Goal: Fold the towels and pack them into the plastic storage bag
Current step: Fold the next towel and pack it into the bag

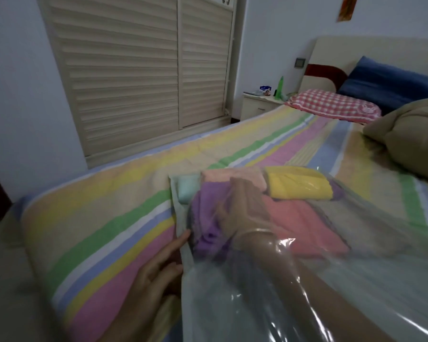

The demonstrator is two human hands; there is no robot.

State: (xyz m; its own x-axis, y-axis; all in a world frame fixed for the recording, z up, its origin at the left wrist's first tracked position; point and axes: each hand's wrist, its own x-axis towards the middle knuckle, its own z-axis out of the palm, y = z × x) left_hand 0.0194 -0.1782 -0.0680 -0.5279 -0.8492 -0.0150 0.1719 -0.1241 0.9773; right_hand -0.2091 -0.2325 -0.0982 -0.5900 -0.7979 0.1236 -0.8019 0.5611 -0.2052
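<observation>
The bed [114, 218] with its striped sheet carries the clear plastic storage bag [356, 280], which lies near the foot edge, its long axis running from the person toward the headboard and its mouth toward the person. Folded towels sit packed at its far, closed end: pink towel [304, 228], yellow towel [299, 185], purple towel [208, 206], pale green towel [187, 188]. The right hand [245, 208] reaches deep inside, fingers spread flat on the purple towel, gripping nothing clearly. The left hand [156, 270] rests outside, loosely open, fingertips touching the bag's left edge. Right is nearer the towels.
</observation>
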